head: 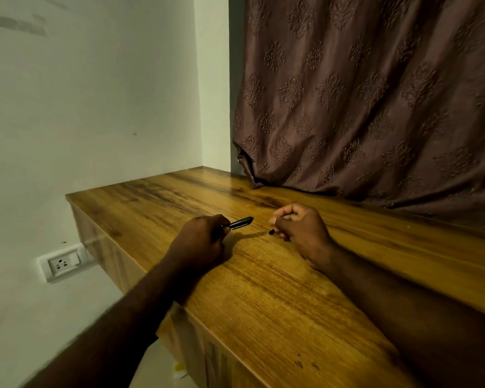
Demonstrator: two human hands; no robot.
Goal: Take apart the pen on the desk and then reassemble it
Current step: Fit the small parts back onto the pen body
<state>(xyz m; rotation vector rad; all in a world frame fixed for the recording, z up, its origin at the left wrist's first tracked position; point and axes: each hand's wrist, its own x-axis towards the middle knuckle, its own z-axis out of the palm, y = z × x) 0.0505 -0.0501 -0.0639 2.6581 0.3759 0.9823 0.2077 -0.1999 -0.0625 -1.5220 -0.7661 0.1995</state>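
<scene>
— Two big things first: what are they?
— One brown curtain [375, 102] far right, and the wooden tabletop [263, 289] under it.
— And the hands?
— Left hand [199, 242] is closed around the black pen [240, 222], which pokes out to the right. Right hand [300, 228] is curled around a small black pen piece [271, 232], just beside the pen, not touching.

Left grip [205, 233] fisted closed, forearm angled in; right grip [300, 224] curled closed, forearm resting flat.
</scene>
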